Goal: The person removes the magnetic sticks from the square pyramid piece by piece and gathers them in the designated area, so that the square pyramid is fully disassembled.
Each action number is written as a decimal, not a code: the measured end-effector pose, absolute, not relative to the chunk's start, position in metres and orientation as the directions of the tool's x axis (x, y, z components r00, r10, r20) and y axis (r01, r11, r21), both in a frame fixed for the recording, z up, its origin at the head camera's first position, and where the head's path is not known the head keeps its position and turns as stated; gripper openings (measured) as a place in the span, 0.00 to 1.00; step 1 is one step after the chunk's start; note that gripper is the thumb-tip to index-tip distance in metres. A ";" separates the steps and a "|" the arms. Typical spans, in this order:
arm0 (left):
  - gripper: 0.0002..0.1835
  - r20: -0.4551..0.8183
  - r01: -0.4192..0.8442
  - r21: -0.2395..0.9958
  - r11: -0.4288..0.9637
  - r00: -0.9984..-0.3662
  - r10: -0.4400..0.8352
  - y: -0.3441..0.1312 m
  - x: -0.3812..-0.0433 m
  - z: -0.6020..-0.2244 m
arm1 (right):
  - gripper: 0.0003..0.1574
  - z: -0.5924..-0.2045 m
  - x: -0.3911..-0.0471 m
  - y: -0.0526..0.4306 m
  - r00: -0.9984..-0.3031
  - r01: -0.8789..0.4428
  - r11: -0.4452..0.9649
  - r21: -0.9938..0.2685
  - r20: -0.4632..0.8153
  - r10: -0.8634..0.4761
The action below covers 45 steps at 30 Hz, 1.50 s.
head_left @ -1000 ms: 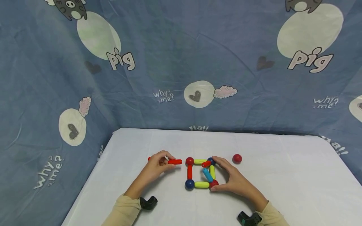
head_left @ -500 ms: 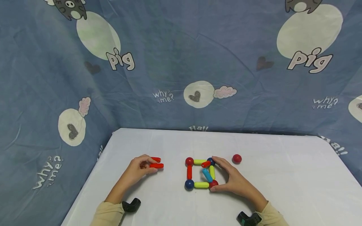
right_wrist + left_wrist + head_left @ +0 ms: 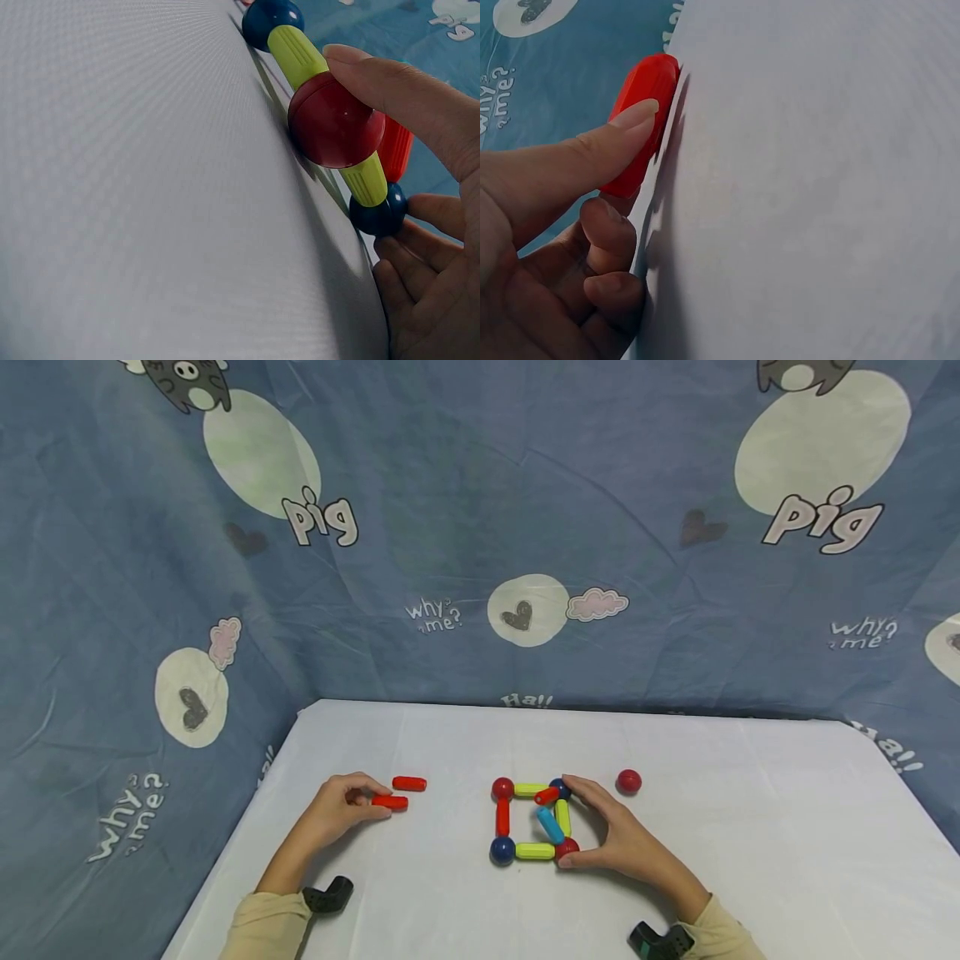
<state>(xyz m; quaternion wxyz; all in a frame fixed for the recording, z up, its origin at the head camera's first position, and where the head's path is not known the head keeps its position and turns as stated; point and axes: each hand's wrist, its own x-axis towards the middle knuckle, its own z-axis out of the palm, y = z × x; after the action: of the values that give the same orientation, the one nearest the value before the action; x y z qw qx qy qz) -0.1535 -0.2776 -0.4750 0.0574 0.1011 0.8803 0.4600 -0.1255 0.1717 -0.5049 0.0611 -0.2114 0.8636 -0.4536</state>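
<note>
My left hand [image 3: 333,810] pinches a short red magnetic rod [image 3: 390,803] between thumb and fingers, low over the table's left part. Its thumb lies along the rod [image 3: 641,124] in the left wrist view. Just behind it lies a second red rod [image 3: 409,784]. Mid-table is a square of magnetic rods and balls [image 3: 535,852], with three yellow-green sides and one red. My right hand [image 3: 618,831] grips its right side, thumb on the near red ball [image 3: 337,120], fingers at the far blue ball [image 3: 379,211]. From these two corners a light-blue rod [image 3: 550,825] and a red rod [image 3: 547,796] stick up.
A loose red ball [image 3: 628,782] sits right of the square, beyond the right hand. The white table [image 3: 450,910] ends at a blue patterned cloth [image 3: 450,527] hanging behind and at the left. Both wrists wear black devices.
My left hand has moved left with its red rod, away from the square and past the other red rod, which now shows fully. The right hand and the square stay put.
</note>
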 end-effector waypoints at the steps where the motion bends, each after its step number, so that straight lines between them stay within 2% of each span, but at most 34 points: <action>1: 0.15 -0.008 0.125 0.818 0.562 -0.974 0.228 -0.278 -0.153 -0.475 | 0.65 -0.505 -0.125 0.172 -0.903 -0.309 0.500 -0.809 0.086 -0.420; 27: 0.16 -0.024 0.116 0.796 0.593 -0.975 0.222 -0.280 -0.155 -0.480 | 0.65 -0.503 -0.125 0.171 -0.905 -0.302 0.504 -0.809 0.077 -0.419; 45: 0.19 -0.052 0.090 0.826 0.556 -0.971 0.235 -0.281 -0.154 -0.478 | 0.65 -0.507 -0.126 0.172 -0.905 -0.308 0.509 -0.804 0.082 -0.418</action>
<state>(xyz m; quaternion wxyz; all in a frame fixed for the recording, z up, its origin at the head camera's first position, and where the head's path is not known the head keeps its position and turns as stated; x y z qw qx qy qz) -0.1545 -0.2805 -0.4780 0.0783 0.0923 0.8786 0.4619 -0.1256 0.1720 -0.5065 0.0612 -0.2095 0.8665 -0.4490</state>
